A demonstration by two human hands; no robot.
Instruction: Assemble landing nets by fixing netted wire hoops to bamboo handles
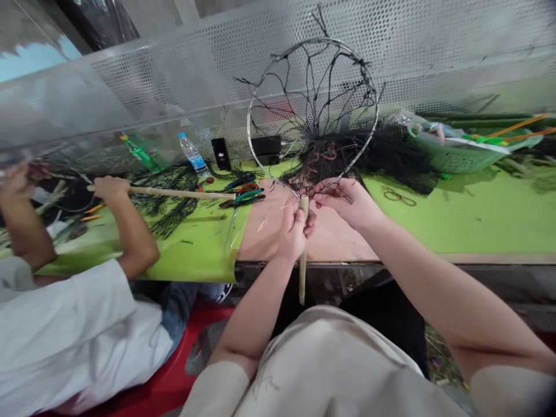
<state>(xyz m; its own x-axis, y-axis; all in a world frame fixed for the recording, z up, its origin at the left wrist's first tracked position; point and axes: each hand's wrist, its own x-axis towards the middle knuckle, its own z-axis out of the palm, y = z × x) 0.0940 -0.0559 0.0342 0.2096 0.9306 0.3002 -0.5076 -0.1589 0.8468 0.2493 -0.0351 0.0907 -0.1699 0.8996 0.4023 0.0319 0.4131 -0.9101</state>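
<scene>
My left hand (295,231) is wrapped round the top of a pale wooden stick (303,278), which points down toward my lap. A round metal wire hoop (249,124) rises from the top of the stick, leaning over the table. Black netting (313,87) is tied around the hoop and hangs across it. My right hand (347,200) pinches the hoop's wire and netting strands near the joint, just right of the stick. Reddish-brown wire or cord (325,155) lies tangled in the netting behind the hands. The fingertips partly hide the joint.
Green-handled pliers (247,197) lie left of my hands. Behind stand a water bottle (193,153), a green bottle (141,155) and a phone (221,153). A green basket (460,153) sits right. At left, a co-worker's hand (112,188) holds another stick (174,192).
</scene>
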